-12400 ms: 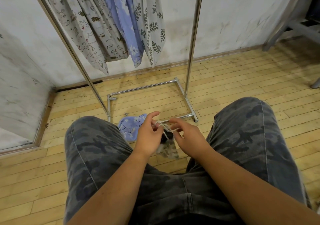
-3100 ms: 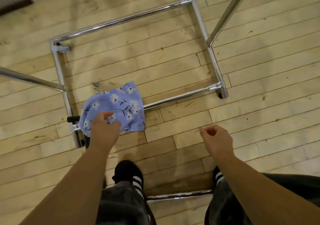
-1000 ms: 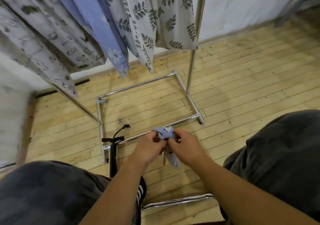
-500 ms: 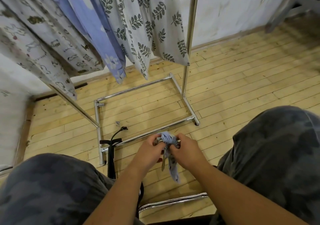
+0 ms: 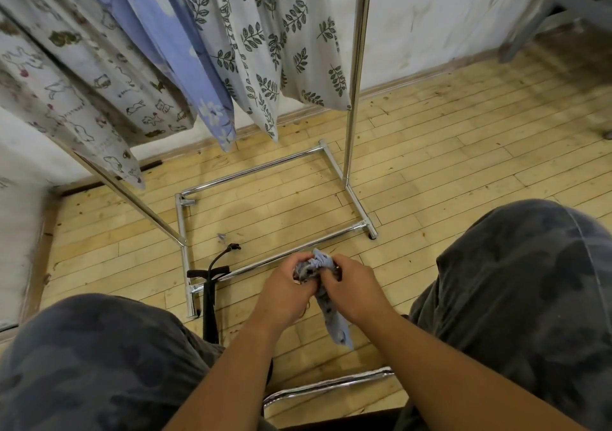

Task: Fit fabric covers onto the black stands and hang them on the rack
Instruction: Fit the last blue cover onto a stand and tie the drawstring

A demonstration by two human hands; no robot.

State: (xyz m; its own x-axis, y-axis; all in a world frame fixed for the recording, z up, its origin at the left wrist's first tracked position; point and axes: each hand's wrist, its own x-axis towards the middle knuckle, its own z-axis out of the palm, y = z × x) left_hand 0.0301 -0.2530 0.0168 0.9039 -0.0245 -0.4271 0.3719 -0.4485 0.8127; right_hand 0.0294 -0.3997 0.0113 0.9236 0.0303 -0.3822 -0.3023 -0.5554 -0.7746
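Both hands hold a bunched blue flowered fabric cover (image 5: 332,318) between my knees. My left hand (image 5: 284,293) and my right hand (image 5: 352,290) pinch its gathered top edge, and the rest hangs down below them. A black stand (image 5: 212,285) with a curved hook leans upright at the rack's near left foot, to the left of my hands. The chrome rack (image 5: 356,76) stands ahead, and covered pieces hang from it: a leaf-print one (image 5: 275,43), a blue one (image 5: 185,49) and an animal-print one (image 5: 66,76).
The rack's chrome base frame (image 5: 271,258) lies on the wooden floor just beyond my hands. My knees in camouflage trousers flank the hands. A chrome bar (image 5: 331,386) runs under my legs. White walls close the left and the back.
Since a second ago my hands have stayed on the bunched blue cover, working its gathered top. Three seconds ago the cover lay flat on the floor under my left hand.
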